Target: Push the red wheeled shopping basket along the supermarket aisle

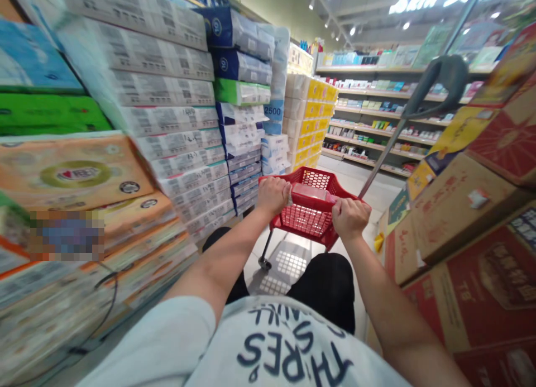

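Note:
A red plastic shopping cart (pixel 307 221) stands in front of me, and its handle bar (pixel 310 194) runs across its near side. My left hand (pixel 273 197) is wrapped round the left end of that bar. Round the right end, my right hand (pixel 350 216) is closed in the same way. The part of the basket that shows, with its perforated walls, holds nothing I can make out. One caster wheel (pixel 264 262) is visible at the lower left of the cart, on the pale tiled floor.
Tall stacks of packaged paper goods (pixel 184 119) line the left side. Cardboard boxes (pixel 460 208) are piled on the right. A slanted metal pole (pixel 385 152) with a grey handle (pixel 439 85) rises beside the cart. Stocked shelves (pixel 377 105) stand at the back.

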Available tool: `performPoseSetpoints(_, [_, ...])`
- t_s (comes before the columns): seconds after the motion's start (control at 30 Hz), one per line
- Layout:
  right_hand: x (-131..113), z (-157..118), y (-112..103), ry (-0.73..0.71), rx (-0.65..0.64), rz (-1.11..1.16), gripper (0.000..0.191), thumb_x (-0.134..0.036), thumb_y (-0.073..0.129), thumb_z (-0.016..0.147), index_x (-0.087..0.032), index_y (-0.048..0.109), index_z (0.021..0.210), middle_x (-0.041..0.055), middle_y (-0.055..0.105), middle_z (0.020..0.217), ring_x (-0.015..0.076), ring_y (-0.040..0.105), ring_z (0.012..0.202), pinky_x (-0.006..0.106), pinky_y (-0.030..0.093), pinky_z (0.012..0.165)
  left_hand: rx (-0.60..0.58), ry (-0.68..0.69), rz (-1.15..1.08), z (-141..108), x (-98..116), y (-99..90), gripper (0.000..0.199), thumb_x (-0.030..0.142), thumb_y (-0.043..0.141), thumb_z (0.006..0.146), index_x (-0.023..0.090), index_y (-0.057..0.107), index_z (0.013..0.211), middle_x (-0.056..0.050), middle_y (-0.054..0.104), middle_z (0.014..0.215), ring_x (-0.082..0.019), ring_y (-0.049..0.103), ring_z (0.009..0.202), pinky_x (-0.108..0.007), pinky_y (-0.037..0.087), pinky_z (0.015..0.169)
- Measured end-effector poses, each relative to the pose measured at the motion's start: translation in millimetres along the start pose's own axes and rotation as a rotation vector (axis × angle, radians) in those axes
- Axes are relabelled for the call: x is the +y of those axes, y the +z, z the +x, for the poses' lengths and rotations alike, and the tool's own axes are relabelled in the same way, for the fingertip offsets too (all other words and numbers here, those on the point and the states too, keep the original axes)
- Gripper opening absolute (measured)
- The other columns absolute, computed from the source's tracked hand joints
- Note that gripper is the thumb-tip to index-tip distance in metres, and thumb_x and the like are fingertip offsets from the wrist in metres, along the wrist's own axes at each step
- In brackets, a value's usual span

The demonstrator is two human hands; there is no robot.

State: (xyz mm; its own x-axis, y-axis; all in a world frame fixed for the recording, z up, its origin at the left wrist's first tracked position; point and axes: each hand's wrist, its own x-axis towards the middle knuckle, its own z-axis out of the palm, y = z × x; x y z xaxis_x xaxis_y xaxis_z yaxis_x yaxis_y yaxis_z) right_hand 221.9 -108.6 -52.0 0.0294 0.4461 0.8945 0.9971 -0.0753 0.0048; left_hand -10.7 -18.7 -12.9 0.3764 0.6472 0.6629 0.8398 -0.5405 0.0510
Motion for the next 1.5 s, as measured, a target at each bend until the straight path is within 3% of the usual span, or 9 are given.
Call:
performPoseSetpoints(0.13, [0, 1, 0, 0.001, -0.012, -0.012, 0.022, -0.025, 0.045, 0.089, -0.019, 0.062, 0.075, 0.0047, 0.058, 0.070, 0.0198, 0.046, 0.072, 0.037, 0.026, 0.075, -0.192, -0.023, 0.015, 15, 1, -7.7, 0.056, 0.041, 0.020, 0.099, 0.016, 0.068, 0.084, -0.013, 0.068, 0.088, -0.026, 0.059, 0.090, -0.040, 0.038, 0.082])
performPoseSetpoints(0.33, [0, -1, 2, -0.033, 0.049, -0.048, 0.021, -0.025, 0.046, 0.089, -0.020, 0.061, 0.075, 0.0032, 0.058, 0.067, 0.0188, 0.045, 0.070, 0.037, 0.024, 0.075, 0.017, 0.022, 0.040, -1, 2, -6.2, 0.049, 0.041, 0.022, 0.100, 0.018, 0.064, 0.101, -0.012, 0.066, 0.103, -0.026, 0.053, 0.106, -0.040, 0.033, 0.094])
performPoseSetpoints(0.5, [3, -4, 1, -0.033, 0.051, -0.044, 0.021, -0.023, 0.046, 0.088, -0.019, 0.060, 0.074, 0.0036, 0.058, 0.067, 0.0187, 0.045, 0.069, 0.037, 0.024, 0.075, -0.227, -0.018, 0.024, 14, 2, -9.0, 0.057, 0.042, 0.019, 0.100, 0.016, 0.068, 0.085, -0.011, 0.068, 0.087, -0.025, 0.060, 0.090, -0.039, 0.037, 0.083])
performPoseSetpoints(0.6, [2, -3, -1, -0.023, 0.039, -0.037, 0.022, -0.023, 0.045, 0.088, -0.019, 0.060, 0.072, 0.0039, 0.058, 0.068, 0.0189, 0.044, 0.069, 0.037, 0.024, 0.074, -0.099, 0.073, 0.013, 0, 2, -9.2, 0.048, 0.042, 0.025, 0.099, 0.018, 0.067, 0.099, -0.012, 0.067, 0.102, -0.026, 0.055, 0.104, -0.040, 0.034, 0.093])
performPoseSetpoints(0.7, [0, -3, -1, -0.017, 0.040, -0.041, 0.022, -0.024, 0.045, 0.088, -0.020, 0.060, 0.072, 0.0035, 0.057, 0.067, 0.0188, 0.044, 0.069, 0.037, 0.024, 0.074, 0.034, 0.037, 0.032, -10, 3, -10.2, 0.042, 0.042, 0.029, 0.098, 0.018, 0.063, 0.107, -0.012, 0.064, 0.112, -0.027, 0.050, 0.113, -0.041, 0.030, 0.098])
performPoseSetpoints(0.9, [-2, -2, 2, -0.003, 0.032, -0.037, 0.023, -0.025, 0.045, 0.089, -0.019, 0.062, 0.074, 0.0039, 0.058, 0.068, 0.0189, 0.045, 0.071, 0.037, 0.025, 0.075, -0.203, 0.010, 0.032, 13, 2, -13.0, 0.049, 0.036, 0.023, 0.100, 0.015, 0.066, 0.089, -0.011, 0.068, 0.087, -0.025, 0.060, 0.090, -0.042, 0.035, 0.087])
performPoseSetpoints(1.1, [-6, 2, 4, 0.035, -0.018, -0.036, 0.027, -0.026, 0.043, 0.090, -0.019, 0.064, 0.075, 0.0038, 0.060, 0.069, 0.0190, 0.046, 0.072, 0.037, 0.025, 0.076, 0.082, -0.033, -0.006, -8, 2, -1.6, 0.041, 0.037, 0.028, 0.100, 0.017, 0.063, 0.103, -0.012, 0.065, 0.110, -0.027, 0.050, 0.113, -0.042, 0.031, 0.098])
performPoseSetpoints(1.3, [-13, 6, 4, 0.055, -0.048, -0.031, 0.029, -0.026, 0.042, 0.091, -0.018, 0.063, 0.074, 0.0045, 0.062, 0.070, 0.0190, 0.047, 0.072, 0.036, 0.024, 0.077, -0.139, 0.024, 0.011, 20, -6, -4.2, 0.053, 0.037, 0.023, 0.100, 0.016, 0.068, 0.082, -0.012, 0.069, 0.086, -0.026, 0.060, 0.088, -0.040, 0.038, 0.082])
performPoseSetpoints(1.5, [-25, 11, 5, 0.030, -0.034, -0.066, 0.025, -0.025, 0.045, 0.089, -0.018, 0.061, 0.070, 0.0036, 0.063, 0.070, 0.0185, 0.049, 0.072, 0.036, 0.025, 0.077, 0.169, -0.045, -0.001, -1, -8, 8.7, 0.035, 0.034, 0.033, 0.099, 0.017, 0.064, 0.096, -0.009, 0.066, 0.099, -0.026, 0.053, 0.103, -0.041, 0.035, 0.094])
